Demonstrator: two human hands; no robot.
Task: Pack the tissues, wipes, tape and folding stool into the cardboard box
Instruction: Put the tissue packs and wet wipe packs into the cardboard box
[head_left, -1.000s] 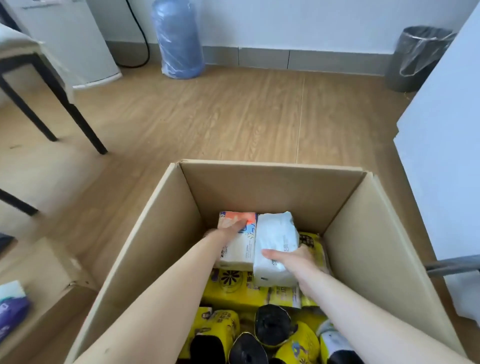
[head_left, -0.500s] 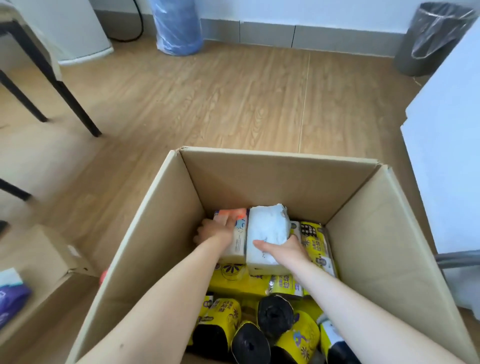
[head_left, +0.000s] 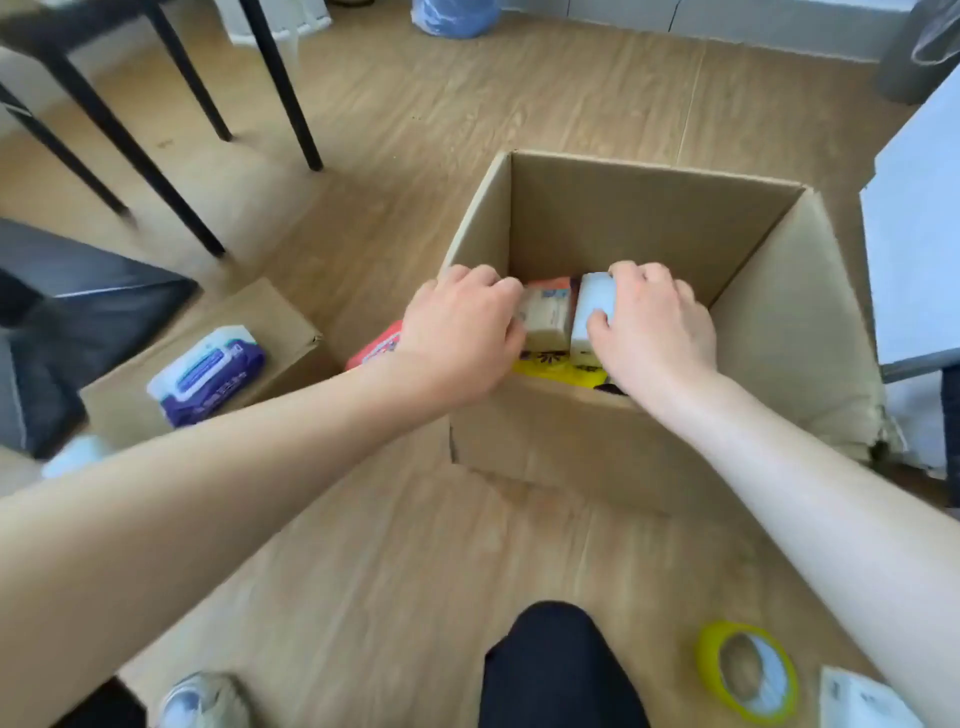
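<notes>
The open cardboard box (head_left: 545, 447) stands on the wood floor in front of me. Inside, an orange-topped tissue pack (head_left: 548, 317) and a white tissue pack (head_left: 592, 301) stand side by side on yellow packets (head_left: 561, 368). My left hand (head_left: 462, 332) curls against the orange-topped pack's left side. My right hand (head_left: 652, 325) grips the white pack, thumb on its front and fingers over its top. A purple wipes pack (head_left: 205, 371) lies on a small carton at left. A yellow tape roll (head_left: 748, 670) lies on the floor at bottom right. No folding stool shows.
A red pack (head_left: 376, 345) lies between the small carton (head_left: 280, 322) and the box. Another white pack (head_left: 865, 701) sits by the tape. Black furniture legs (head_left: 283, 88) stand at top left, and a white panel (head_left: 919, 260) is at right. My knee (head_left: 556, 670) is below.
The view has pulled back and tilted down, so the near floor, tape and wipes now show. Both hands remain on the two tissue packs, which now appear nearer the box's front wall.
</notes>
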